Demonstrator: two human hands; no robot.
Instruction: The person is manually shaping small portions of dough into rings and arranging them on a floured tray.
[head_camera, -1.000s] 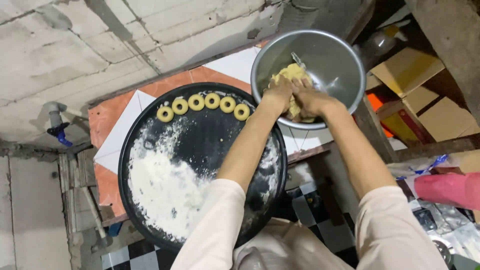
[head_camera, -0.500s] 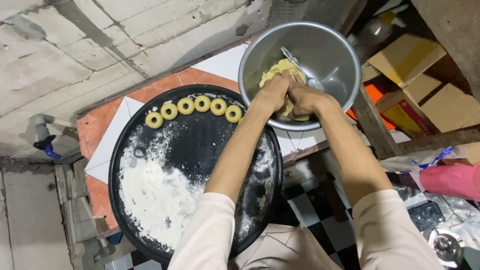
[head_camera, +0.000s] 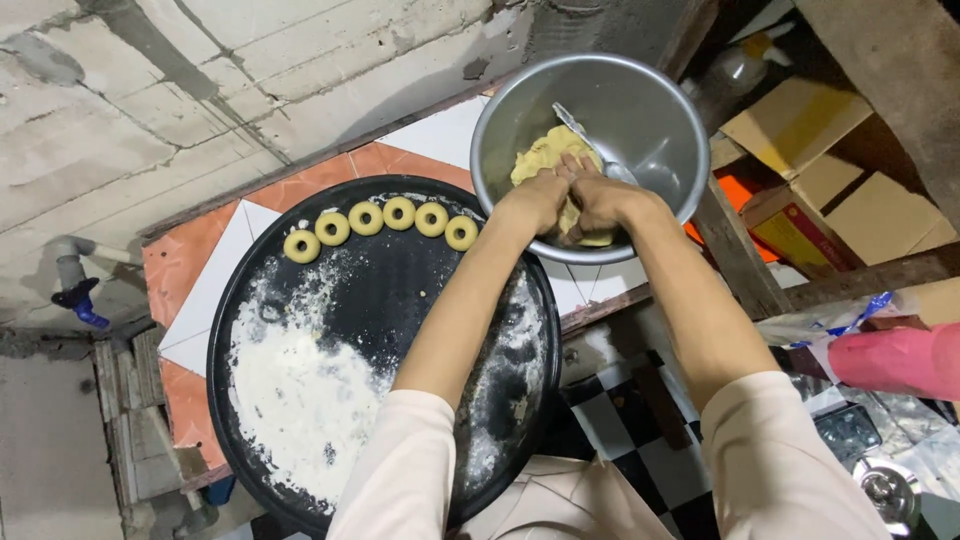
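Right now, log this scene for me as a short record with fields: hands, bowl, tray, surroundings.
left hand: pressed into the yellow dough, fingers curled
right hand: on the same dough, touching the left hand
bowl: round metal, holds the dough and a spoon
tray: round, black, six dough rings in an arc at its far edge, flour heaped at its near left
surroundings: cardboard boxes right of the bowl

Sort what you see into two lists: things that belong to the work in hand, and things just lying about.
In use: left hand, right hand, yellow dough, metal bowl, spoon, dough rings, black tray, flour.

Lying about: cardboard boxes, pink object, pipe valve.
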